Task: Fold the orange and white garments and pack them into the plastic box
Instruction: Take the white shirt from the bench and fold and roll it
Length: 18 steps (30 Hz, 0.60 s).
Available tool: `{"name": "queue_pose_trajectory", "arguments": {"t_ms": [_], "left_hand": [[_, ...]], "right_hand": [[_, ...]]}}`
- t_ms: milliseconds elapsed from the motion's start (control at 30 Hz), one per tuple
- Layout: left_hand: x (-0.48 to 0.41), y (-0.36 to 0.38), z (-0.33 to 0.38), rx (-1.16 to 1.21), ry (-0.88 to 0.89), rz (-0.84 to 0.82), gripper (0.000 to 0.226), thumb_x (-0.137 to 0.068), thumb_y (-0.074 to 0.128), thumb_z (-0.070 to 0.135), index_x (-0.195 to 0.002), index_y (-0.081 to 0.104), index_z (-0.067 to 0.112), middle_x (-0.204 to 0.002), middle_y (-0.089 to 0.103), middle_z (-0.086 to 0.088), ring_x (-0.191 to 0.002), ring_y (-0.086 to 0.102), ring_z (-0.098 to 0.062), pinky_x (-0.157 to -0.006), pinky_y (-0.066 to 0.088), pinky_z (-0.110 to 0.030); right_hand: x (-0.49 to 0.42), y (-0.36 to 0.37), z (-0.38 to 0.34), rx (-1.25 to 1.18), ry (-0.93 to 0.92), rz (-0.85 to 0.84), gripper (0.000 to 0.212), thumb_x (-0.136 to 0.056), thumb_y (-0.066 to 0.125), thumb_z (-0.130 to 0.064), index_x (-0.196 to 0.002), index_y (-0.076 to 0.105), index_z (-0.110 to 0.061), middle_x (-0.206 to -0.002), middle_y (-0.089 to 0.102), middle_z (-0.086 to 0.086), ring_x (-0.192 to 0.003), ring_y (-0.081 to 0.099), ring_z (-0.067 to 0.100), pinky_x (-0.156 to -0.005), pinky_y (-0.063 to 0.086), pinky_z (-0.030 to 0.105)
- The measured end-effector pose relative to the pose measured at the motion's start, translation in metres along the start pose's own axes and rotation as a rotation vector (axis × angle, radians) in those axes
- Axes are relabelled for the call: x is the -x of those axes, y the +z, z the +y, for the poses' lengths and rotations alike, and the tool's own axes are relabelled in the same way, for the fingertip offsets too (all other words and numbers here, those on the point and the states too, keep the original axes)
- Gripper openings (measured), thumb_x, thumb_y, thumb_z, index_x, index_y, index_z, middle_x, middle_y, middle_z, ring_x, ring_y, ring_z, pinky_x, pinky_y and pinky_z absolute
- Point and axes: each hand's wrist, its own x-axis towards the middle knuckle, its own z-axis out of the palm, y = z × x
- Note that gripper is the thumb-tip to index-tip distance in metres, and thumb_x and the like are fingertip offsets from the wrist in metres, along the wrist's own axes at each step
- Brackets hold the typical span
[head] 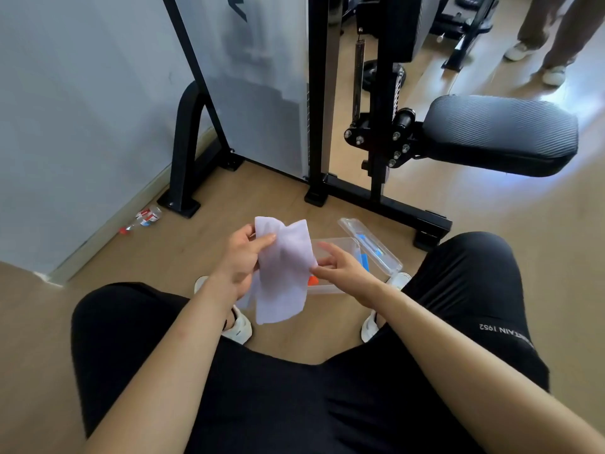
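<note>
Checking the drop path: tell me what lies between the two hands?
In the head view, only the white garment spans between the left hand and right hand; the plastic box sits behind.

Both hands pinch white garment (283, 267) above open plastic box (340, 257) on floor.
</note>
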Motion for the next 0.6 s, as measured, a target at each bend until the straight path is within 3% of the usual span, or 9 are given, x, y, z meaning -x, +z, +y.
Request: {"name": "queue_pose_trajectory", "arguments": {"t_ms": [67, 167, 267, 367, 433, 500, 600], "left_hand": [[0.004, 0.0, 0.002, 0.051, -0.011, -0.048, 0.021, -0.096, 0.06, 0.009, -0.117, 0.066, 0.009, -0.098, 0.073, -0.006, -0.089, 0.067, -0.022, -0.074, 0.056, -0.033], [0.009, -0.001, 0.002, 0.119, -0.027, -0.118, 0.025, -0.097, 0.057, 0.01, -0.121, 0.065, 0.013, -0.103, 0.073, -0.005, -0.093, 0.069, -0.022, -0.081, 0.055, -0.038], [0.011, -0.003, -0.001, 0.163, -0.043, -0.141, 0.033, -0.097, 0.057, 0.008, -0.128, 0.063, 0.013, -0.11, 0.072, -0.007, -0.098, 0.067, -0.024, -0.088, 0.053, -0.043], [0.011, -0.006, -0.004, 0.113, -0.064, -0.177, 0.04, -0.096, 0.059, 0.008, -0.134, 0.06, 0.021, -0.122, 0.07, -0.009, -0.103, 0.067, -0.026, -0.094, 0.051, -0.046], [0.012, -0.004, -0.007, -0.02, -0.063, -0.193, 0.044, -0.095, 0.062, 0.009, -0.134, 0.058, 0.028, -0.121, 0.072, -0.006, -0.101, 0.07, -0.021, -0.086, 0.055, -0.04], [0.013, -0.001, -0.01, -0.144, -0.06, -0.196, 0.046, -0.094, 0.065, 0.008, -0.132, 0.058, 0.032, -0.114, 0.075, -0.002, -0.097, 0.073, -0.017, -0.074, 0.057, -0.03], [0.011, 0.0, -0.017, -0.219, -0.06, -0.138, 0.043, -0.09, 0.07, 0.007, -0.128, 0.062, 0.024, -0.111, 0.076, -0.005, -0.101, 0.073, -0.023, -0.08, 0.06, -0.037]], "right_hand": [[-0.001, -0.002, 0.0, -0.019, -0.075, -0.041, 0.076, -0.092, 0.071, -0.016, -0.154, 0.029, -0.032, -0.123, 0.069, 0.005, -0.108, 0.071, 0.017, -0.089, 0.06, 0.026], [-0.002, -0.003, -0.004, -0.095, -0.179, -0.062, 0.084, -0.092, 0.07, -0.009, -0.155, 0.025, -0.042, -0.118, 0.073, 0.006, -0.11, 0.071, 0.02, -0.097, 0.058, 0.04], [-0.004, -0.001, -0.01, -0.16, -0.228, 0.01, 0.091, -0.09, 0.076, -0.019, -0.156, 0.021, -0.046, -0.122, 0.072, 0.01, -0.116, 0.069, 0.025, -0.105, 0.051, 0.05], [-0.005, 0.003, -0.014, -0.218, -0.299, 0.038, 0.09, -0.087, 0.078, -0.021, -0.154, 0.024, -0.048, -0.117, 0.07, 0.022, -0.113, 0.066, 0.036, -0.106, 0.048, 0.056], [-0.005, 0.004, -0.015, -0.24, -0.356, 0.048, 0.087, -0.087, 0.077, -0.017, -0.152, 0.029, -0.049, -0.109, 0.067, 0.033, -0.105, 0.064, 0.047, -0.104, 0.049, 0.056], [-0.007, 0.003, -0.014, -0.212, -0.377, 0.082, 0.077, -0.086, 0.074, -0.014, -0.147, 0.041, -0.045, -0.097, 0.062, 0.033, -0.091, 0.062, 0.041, -0.097, 0.051, 0.054], [-0.008, 0.0, -0.011, -0.149, -0.362, 0.139, 0.062, -0.087, 0.072, -0.011, -0.14, 0.055, -0.038, -0.098, 0.063, 0.028, -0.096, 0.064, 0.039, -0.096, 0.053, 0.053]]}}
